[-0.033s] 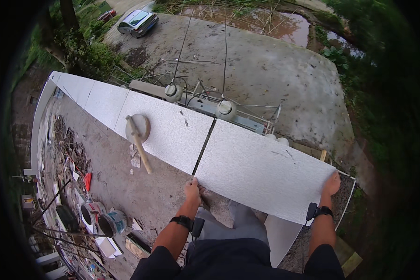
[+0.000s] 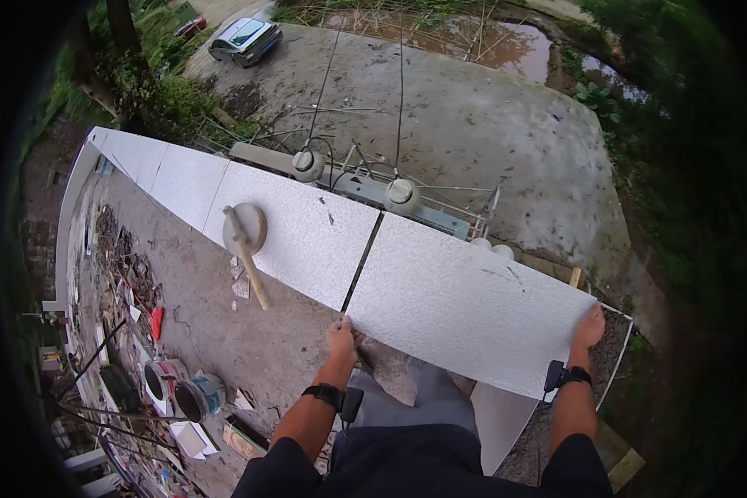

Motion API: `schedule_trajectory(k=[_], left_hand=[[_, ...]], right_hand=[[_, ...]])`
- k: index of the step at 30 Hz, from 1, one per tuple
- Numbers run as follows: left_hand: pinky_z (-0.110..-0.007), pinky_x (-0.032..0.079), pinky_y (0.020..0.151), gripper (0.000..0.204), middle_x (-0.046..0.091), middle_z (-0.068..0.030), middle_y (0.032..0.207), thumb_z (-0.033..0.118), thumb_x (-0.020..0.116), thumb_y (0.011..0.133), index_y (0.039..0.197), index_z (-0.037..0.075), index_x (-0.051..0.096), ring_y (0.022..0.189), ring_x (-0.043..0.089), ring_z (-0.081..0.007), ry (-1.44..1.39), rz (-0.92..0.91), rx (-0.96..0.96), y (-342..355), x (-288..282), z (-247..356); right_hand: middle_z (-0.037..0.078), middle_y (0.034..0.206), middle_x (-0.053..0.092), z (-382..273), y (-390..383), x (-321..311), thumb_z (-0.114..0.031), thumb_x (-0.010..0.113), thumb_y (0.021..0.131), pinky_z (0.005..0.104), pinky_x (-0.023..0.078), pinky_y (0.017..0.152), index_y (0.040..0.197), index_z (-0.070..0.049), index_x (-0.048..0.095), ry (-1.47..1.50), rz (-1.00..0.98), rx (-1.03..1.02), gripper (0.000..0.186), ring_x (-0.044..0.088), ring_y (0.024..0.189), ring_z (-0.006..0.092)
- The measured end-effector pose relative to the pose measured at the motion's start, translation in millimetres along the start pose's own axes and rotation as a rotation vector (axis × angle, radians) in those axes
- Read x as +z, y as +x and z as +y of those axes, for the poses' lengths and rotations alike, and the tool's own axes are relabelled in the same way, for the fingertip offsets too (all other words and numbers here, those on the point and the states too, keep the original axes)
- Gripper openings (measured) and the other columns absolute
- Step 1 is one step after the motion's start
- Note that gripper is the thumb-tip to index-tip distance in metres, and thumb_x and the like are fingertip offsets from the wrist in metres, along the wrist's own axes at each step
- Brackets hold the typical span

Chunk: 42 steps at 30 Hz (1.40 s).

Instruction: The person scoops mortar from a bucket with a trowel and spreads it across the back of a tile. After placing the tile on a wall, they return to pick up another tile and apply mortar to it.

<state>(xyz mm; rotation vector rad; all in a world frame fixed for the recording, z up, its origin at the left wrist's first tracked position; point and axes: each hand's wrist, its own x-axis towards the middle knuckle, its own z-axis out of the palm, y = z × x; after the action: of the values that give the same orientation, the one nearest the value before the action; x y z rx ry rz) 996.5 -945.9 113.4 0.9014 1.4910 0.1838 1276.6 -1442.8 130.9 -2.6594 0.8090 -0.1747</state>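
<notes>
A speckled light-grey stone slab [image 2: 465, 290] lies along the top of a low wall in front of me. My left hand [image 2: 341, 339] is closed on its near left corner, some fingers hidden under the edge. At the slab's right end, my right hand [image 2: 589, 326] grips the far corner with bent fingers. A narrow dark gap [image 2: 363, 261] separates this slab from the matching neighbouring slab [image 2: 307, 236] on the left. On that neighbour rests a mallet [image 2: 253, 228] with a wide round pale head, its wooden handle jutting past the near edge.
Two round pale fittings with cables [image 2: 402, 196] stand just beyond the wall, beside a metal frame [image 2: 473, 220]. Buckets [image 2: 199, 398] and scattered debris lie on the rough floor at lower left. Far below, a car [image 2: 246, 41] is parked by a concrete yard [image 2: 490, 116].
</notes>
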Motion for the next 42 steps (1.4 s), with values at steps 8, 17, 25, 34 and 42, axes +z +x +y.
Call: schedule_trajectory(k=[8,17,25,34,42], left_hand=[[-0.033,0.055,0.055,0.025,0.053,-0.0060,0.072,0.026,0.057,0.095,0.096,0.002,0.053,0.059,0.055,-0.0168,-0.016,0.026,-0.015,12.9,-2.9,-4.1],[-0.033,0.056,0.056,0.026,0.054,-0.0070,0.075,0.027,0.058,0.094,0.096,0.001,0.052,0.060,0.056,-0.0179,-0.001,0.081,-0.029,15.4,-4.0,1.6],[-0.036,0.058,0.060,0.030,0.056,-0.0105,0.081,0.028,0.057,0.095,0.103,-0.001,0.053,0.065,0.059,-0.0211,0.058,0.082,-0.041,20.7,2.1,-1.4],[-0.040,0.055,0.080,0.035,0.057,-0.0144,0.108,0.030,0.053,0.096,0.115,0.001,0.050,0.090,0.060,-0.0264,0.053,0.020,-0.091,57.5,-32.4,-5.2],[-0.040,0.056,0.079,0.047,0.056,-0.0190,0.113,0.034,0.055,0.096,0.119,-0.005,0.046,0.094,0.061,-0.0311,0.224,-0.070,-0.057,34.8,-2.2,-7.1]], right_hand=[[0.021,0.093,0.067,4.4,3.9,19.7,-0.046,0.040,0.095,0.0510,0.047,0.075,0.105,-0.007,0.068,0.001,-0.009,0.010,0.050,0.062,0.086,0.0432],[0.021,0.098,0.067,-1.1,2.1,31.1,-0.046,0.038,0.096,0.0509,0.047,0.079,0.110,-0.007,0.067,0.017,-0.064,0.003,0.050,0.062,0.091,0.0426],[0.020,0.098,0.067,8.5,0.3,35.7,-0.044,0.039,0.096,0.0513,0.047,0.079,0.107,-0.006,0.067,-0.020,-0.050,0.027,0.049,0.062,0.092,0.0423],[0.022,0.082,0.065,-13.1,-13.2,31.0,-0.041,0.048,0.093,0.0528,0.050,0.071,0.091,-0.005,0.064,-0.118,-0.132,-0.039,0.040,0.063,0.079,0.0424],[0.016,0.099,0.066,23.9,-21.4,1.5,-0.039,0.065,0.083,0.0458,0.048,0.080,0.099,-0.003,0.064,0.029,-0.269,0.019,0.039,0.061,0.095,0.0350]])
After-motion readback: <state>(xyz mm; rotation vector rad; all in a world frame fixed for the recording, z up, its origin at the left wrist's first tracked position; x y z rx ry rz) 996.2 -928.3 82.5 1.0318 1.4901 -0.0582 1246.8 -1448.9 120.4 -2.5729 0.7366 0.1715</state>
